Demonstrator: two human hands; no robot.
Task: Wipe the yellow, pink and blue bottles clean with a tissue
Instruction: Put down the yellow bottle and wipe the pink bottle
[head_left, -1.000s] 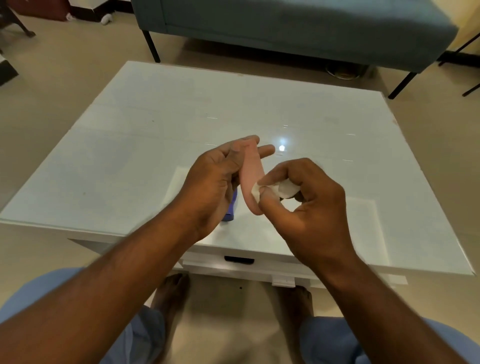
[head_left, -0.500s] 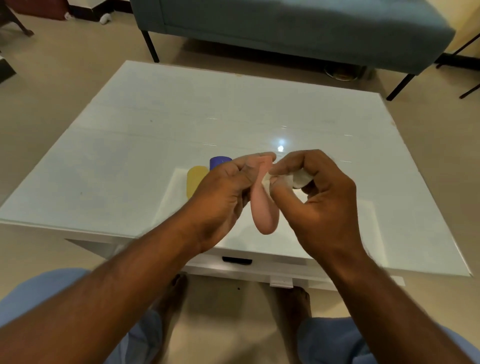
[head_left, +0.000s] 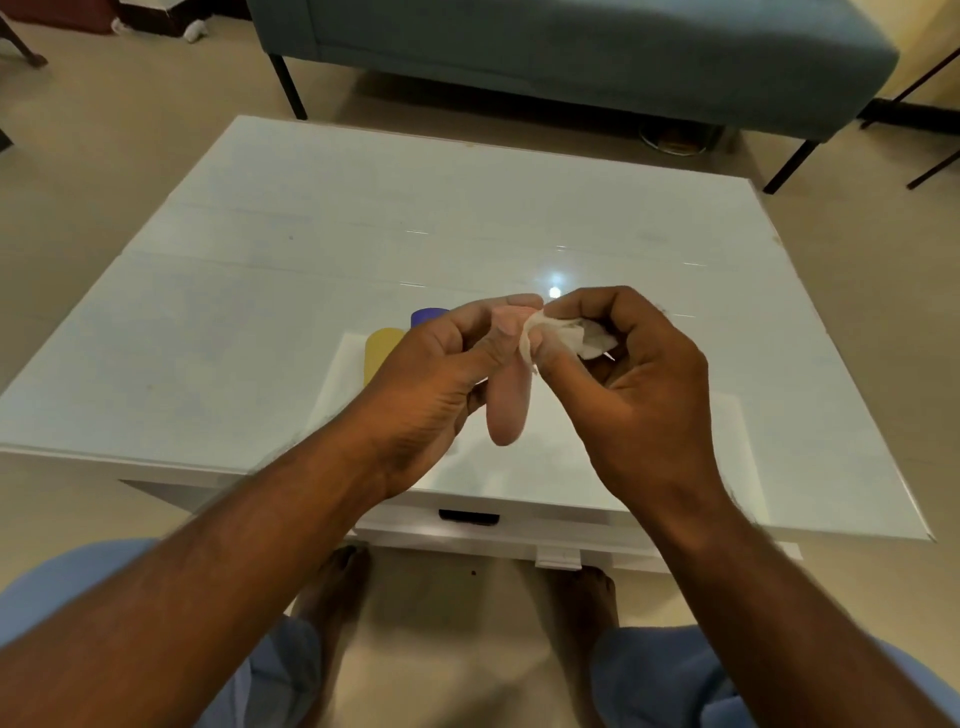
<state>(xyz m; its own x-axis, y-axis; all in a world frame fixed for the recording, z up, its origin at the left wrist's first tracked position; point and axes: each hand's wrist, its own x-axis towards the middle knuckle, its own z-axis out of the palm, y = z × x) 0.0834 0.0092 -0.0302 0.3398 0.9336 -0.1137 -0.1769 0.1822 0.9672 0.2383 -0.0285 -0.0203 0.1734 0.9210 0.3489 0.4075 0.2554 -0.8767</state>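
**Pink bottle could slip during wiping**

Above a white tabletop (head_left: 260, 322), the left hand (head_left: 431, 384) clamps the pink bottle (head_left: 506, 405) while the right hand (head_left: 639, 384) pinches a tissue (head_left: 558, 335) against its top. Yellow bottle (head_left: 382, 348) and blue bottle (head_left: 428, 316) wait behind. Hard rubbing may knock it loose.
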